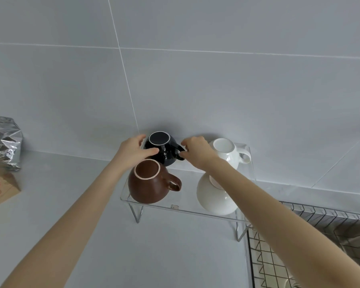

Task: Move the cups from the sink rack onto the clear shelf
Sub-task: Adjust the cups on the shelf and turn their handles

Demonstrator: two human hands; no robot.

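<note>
The black cup sits upside down at the back left of the clear shelf, and I have both hands on it: my left hand is cupped against its left side with the thumb across the front, and my right hand pinches its handle. On the same shelf, the brown cup stands just in front of it, with two white cups to its right, all upside down. The wire sink rack lies beyond the shelf's right end, and a foil bag stands on the surface well to its left.

Foil bag beside paper bag
</note>
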